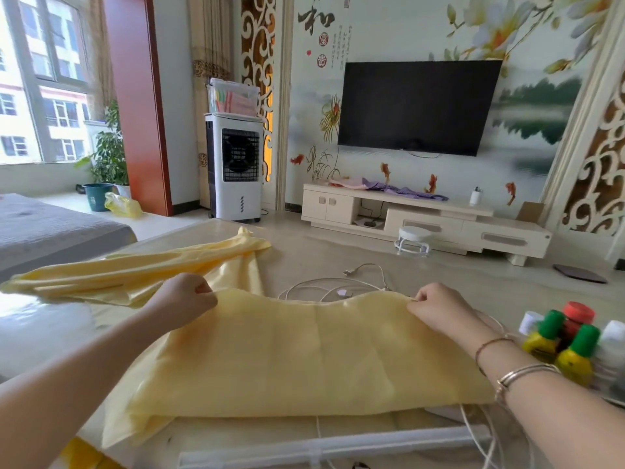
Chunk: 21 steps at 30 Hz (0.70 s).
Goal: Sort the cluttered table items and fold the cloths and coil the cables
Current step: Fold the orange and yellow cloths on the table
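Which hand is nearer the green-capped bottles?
Right. The right hand pinches the yellow cloth just left of the bottles; the left hand grips its far-left end.

Large black brush character 和 [316, 19] on the painted wall mural [541, 137].

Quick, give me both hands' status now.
Left hand: closed, pinching the yellow cloth at its far edge.
Right hand: closed, pinching the same edge.
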{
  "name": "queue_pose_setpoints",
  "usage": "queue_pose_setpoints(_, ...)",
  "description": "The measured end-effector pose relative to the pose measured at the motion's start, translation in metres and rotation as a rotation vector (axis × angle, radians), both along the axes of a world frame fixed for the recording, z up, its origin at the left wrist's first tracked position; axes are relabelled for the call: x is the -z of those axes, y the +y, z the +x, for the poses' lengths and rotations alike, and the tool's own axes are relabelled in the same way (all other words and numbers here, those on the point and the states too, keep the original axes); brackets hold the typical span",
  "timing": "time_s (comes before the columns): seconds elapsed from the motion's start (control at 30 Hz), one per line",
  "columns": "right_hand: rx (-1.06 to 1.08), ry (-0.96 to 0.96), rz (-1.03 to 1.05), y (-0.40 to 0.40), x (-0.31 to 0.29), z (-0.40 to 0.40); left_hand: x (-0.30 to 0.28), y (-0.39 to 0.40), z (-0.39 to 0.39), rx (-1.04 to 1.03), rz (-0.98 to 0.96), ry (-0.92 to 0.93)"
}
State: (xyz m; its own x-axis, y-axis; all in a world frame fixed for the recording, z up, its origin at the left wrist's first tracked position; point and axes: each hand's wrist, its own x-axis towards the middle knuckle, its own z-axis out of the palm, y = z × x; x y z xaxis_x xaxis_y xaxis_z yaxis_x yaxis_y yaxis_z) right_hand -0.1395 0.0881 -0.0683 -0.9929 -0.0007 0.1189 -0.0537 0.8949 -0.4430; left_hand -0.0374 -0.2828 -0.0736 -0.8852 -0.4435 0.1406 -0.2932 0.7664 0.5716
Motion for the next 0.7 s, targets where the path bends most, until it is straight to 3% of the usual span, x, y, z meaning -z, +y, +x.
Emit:
queue_pose_setpoints(0.2, 0.062, 0.034, 0.061, -0.003, 0.018, -0.029, 0.018, -0.005, -0.026, -0.121, 0.083, 0.015)
queue_pose_setpoints(0.33, 0.062, 0.086, 0.086, -0.004, 0.022, -0.035, 0.027, -0.012, -0.035, -0.055, -0.083, -0.086)
queue_pose_setpoints(0.5, 0.032, 0.139, 0.07, -0.012, 0.022, -0.029, 0.026, -0.003, -0.027, -0.148, -0.054, 0.014)
queue_pose_setpoints(0.6, -0.058, 0.218, 0.153, -0.017, 0.017, -0.009, 0.022, 0.008, -0.014, -0.104, -0.253, 0.013)
queue_pose_setpoints(0.7, -0.251, 0.24, 0.097, -0.022, 0.007, 0.021, 0.015, 0.027, 0.0, -0.001, -0.308, 0.125)
